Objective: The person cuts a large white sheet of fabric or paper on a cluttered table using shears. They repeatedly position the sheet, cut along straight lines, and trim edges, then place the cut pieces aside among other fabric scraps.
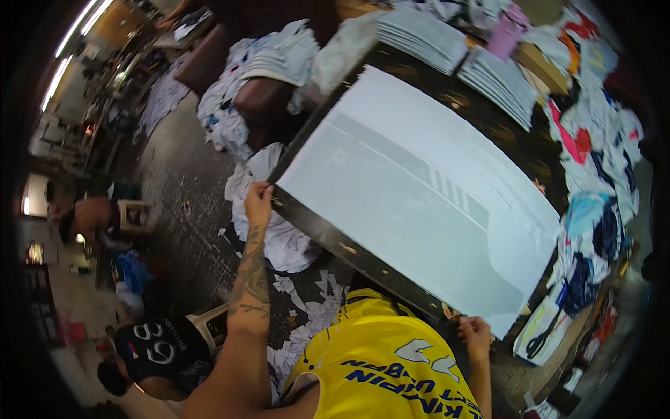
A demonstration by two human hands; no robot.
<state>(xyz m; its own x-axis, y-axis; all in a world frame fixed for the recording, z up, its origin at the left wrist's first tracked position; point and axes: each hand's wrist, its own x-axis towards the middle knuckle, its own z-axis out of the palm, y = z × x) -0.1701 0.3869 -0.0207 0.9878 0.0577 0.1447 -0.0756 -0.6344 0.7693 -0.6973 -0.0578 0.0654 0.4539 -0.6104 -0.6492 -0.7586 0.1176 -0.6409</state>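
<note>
A large white sheet (419,230), which looks like cloth with a pale grey garment-shaped print and stripes, lies spread over the dark table (307,227). At its near left corner my left hand (258,204) is closed, the fingers pinching the sheet's edge. My right hand (476,336) is at the near right edge of the sheet, fingers curled together; whatever they grip there is too small to make out. Along the near edge, the sheet lies mostly flat between my hands.
Stacks of folded pale grey cloth (422,40) and a pink tumbler (507,33) stand at the far side. Dark-handled scissors (537,343) lie on a white-and-green packet at right, beside heaped cloth (586,133). White cloth (286,237) is piled left. A person in a black jersey (157,353) sits lower left.
</note>
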